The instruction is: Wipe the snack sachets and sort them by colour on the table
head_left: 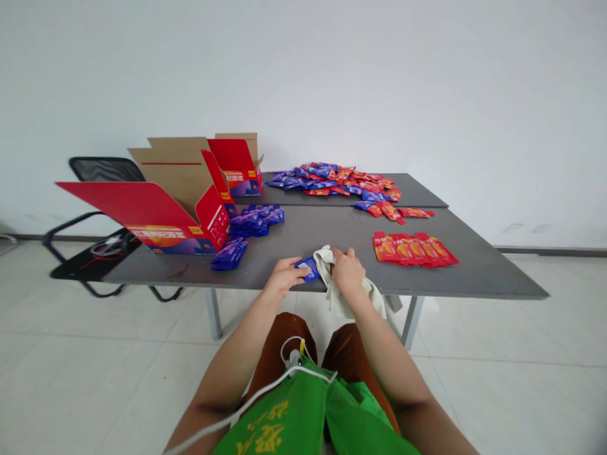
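Note:
At the table's front edge my left hand (286, 275) is closed on the left end of a blue pouch (309, 268). My right hand (348, 270) grips a whitish cloth (327, 264), which covers the pouch's right end and drapes over the table edge toward my lap. To the left lie a small stack of blue pouches (229, 254) and a larger group of blue pouches (256, 220). On the right, several red pouches (413, 249) lie overlapping in a row.
A mixed heap of blue and red pouches (332, 180) covers the back of the grey table (493, 278). Open red cartons (165, 230) with raised flaps stand along the left. A black chair (95, 259) is beyond the left end. A white cable (256, 395) crosses my green apron.

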The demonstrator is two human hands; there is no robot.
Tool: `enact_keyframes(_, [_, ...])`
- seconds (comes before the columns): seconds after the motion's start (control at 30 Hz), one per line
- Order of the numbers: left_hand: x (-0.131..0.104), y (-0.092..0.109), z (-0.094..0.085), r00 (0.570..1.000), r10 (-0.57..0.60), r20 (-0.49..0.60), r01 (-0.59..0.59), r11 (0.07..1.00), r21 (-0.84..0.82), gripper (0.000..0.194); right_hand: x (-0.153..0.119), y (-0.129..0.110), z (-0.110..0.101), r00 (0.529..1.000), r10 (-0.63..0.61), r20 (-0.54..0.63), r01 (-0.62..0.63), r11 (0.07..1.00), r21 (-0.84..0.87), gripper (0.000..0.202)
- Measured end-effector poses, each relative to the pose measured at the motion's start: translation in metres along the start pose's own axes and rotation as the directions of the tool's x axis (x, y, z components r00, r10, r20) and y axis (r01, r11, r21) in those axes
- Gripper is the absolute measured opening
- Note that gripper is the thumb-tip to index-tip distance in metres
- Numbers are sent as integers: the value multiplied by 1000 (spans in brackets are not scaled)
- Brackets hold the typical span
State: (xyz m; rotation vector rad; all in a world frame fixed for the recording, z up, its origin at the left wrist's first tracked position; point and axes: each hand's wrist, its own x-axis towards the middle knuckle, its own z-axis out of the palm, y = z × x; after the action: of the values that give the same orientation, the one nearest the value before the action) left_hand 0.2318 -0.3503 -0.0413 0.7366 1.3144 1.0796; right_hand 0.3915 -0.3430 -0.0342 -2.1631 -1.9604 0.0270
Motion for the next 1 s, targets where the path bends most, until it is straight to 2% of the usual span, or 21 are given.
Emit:
enact_keyframes(0.1, [-3,-4,-9,996,73,-52,-72,997,29,58,-4,2,7,999,29,-43,-28,1000,7,46])
enact_keyframes(0.13, [-6,-5,-14,984,143,-106,-134,987,87,57,-6,2,9,998,32,-62,-32,999,6,46])
enact_keyframes(0.17, [-9,-5,-20,954,250,-165,-221,959,178,54,-6,3,11,996,32,-80,-31,999,5,45])
enact_keyframes(0.2, [-12,-6,-27,897,385,-218,-314,901,299,51,-7,4,13,995,25,-95,-25,1000,3,45])
enact_keyframes(0.27, [-17,-4,-41,706,658,-262,-426,690,585,43,-7,5,15,994,8,-111,-8,1000,0,44])
enact_keyframes(0.3, [-19,-3,-48,610,757,-236,-417,559,716,43,-7,6,16,993,1,-115,-1,1000,-1,44])
enact_keyframes(0.33, [-20,-1,-55,542,820,-185,-373,432,821,45,-7,6,17,993,-1,-119,1,1000,-1,43])
enact_keyframes(0.37, [-19,0,-61,513,850,-120,-310,314,897,48,-7,6,17,992,0,-124,0,1000,-1,43])
enact_keyframes(0.4, [-17,1,-67,520,853,-48,-250,206,946,50,-7,6,18,991,4,-131,-4,1000,0,43])
enact_keyframes(0.43, [-15,0,-71,554,832,23,-200,106,974,51,-6,6,18,990,8,-140,-8,1000,2,42])
enact_keyframes(0.5, [-9,-3,-78,647,752,125,-126,-56,990,50,-6,6,20,988,15,-154,-14,1000,7,42])
enact_keyframes(0.6, [-4,-12,-83,752,646,133,-18,-182,983,47,-5,6,21,986,24,-164,-21,1000,17,43])
enact_keyframes(0.67, [-6,-16,-83,781,616,101,41,-212,976,47,-5,6,22,985,26,-171,-22,999,28,43])
enact_keyframes(0.73, [-10,-15,-81,788,611,71,80,-215,973,49,-6,6,23,983,30,-181,-23,999,41,43])
enact_keyframes(0.87, [-15,-6,-72,790,613,-9,151,-180,972,51,-7,6,22,983,42,-178,-33,998,53,43])
enact_keyframes(1.0, [-13,6,-68,770,633,-80,229,-156,961,47,-8,6,19,987,36,-155,-28,998,49,43])
